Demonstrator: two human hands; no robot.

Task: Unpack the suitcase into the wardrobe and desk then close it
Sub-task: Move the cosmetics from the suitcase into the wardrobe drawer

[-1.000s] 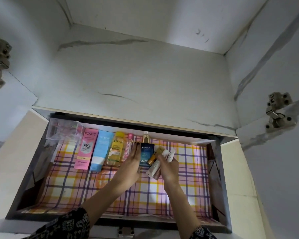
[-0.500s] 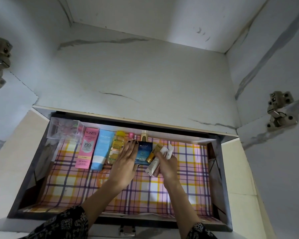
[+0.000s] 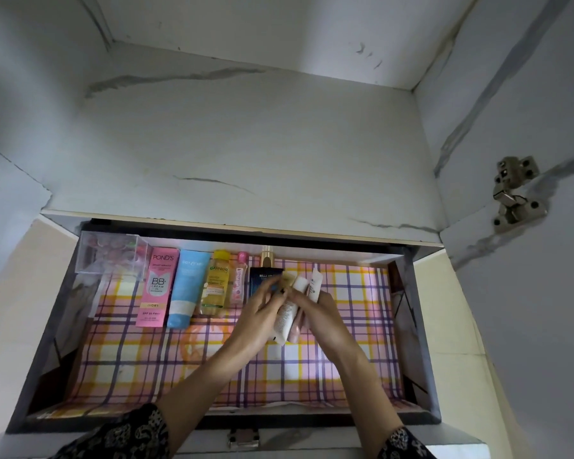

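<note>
Looking down into an open drawer (image 3: 60, 326) lined with plaid paper (image 3: 146, 366) in pink, yellow and purple. In the back left corner, a clear plastic box (image 3: 110, 251), contents too blurred to tell. Just right of it, lying flat side by side along the back wall: a pink Pond's BB cream carton (image 3: 156, 286), a light blue tube (image 3: 188, 289), a yellow Garnier bottle (image 3: 216, 283), a small pink bottle (image 3: 240, 279), then a dark blue box (image 3: 262, 276) with a gold cap (image 3: 267, 256) showing just beyond it.

Extended in from the lower edge, out of a dark patterned sleeve (image 3: 130, 435), the left hand (image 3: 260, 313), over the lower part of the dark blue box, fingers (image 3: 275, 289) bent toward the bundle in the other hand and meeting its top. Blurred there, so cannot tell whether pinching or merely touching.

Just right again, the right hand (image 3: 323, 314), fingers curled and clamped on a bunch of white tubes (image 3: 289, 313), held above the paper near the drawer's back, caps pointing away. Beyond that, bare plaid paper up to the drawer's right wall. Far right, on the cupboard's side panel, a metal hinge (image 3: 514, 193).
</note>
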